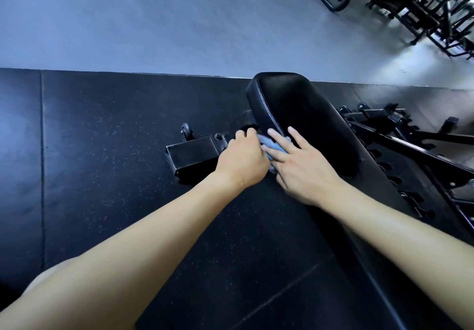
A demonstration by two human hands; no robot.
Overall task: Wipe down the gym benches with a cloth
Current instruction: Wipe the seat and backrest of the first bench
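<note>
The right hand (pixel 298 168) lies flat and spread, fingers straight, pressing a small blue cloth (pixel 273 147) against the near side edge of the black bench pad (pixel 307 122). Only part of the cloth shows, bunched between the two hands. The left hand (pixel 242 158) is curled beside it, knuckles up, fingertips tucked at the cloth's left edge and the underside of the pad; whether it pinches the cloth or merely steadies it, I cannot tell.

From the hands outward, the pad's long axis runs from its rounded far end, up and slightly left of the fingers, back down to the right past the right forearm. So the unwiped length lies both ahead and behind along that line, and the right hand, already on top of the cloth, is the nearer one to slide it along the seam. Below the left hand sits the steel foot of the frame (pixel 191 155) with a small wheel (pixel 186 131), on the black rubber floor (pixel 115 137).
</note>
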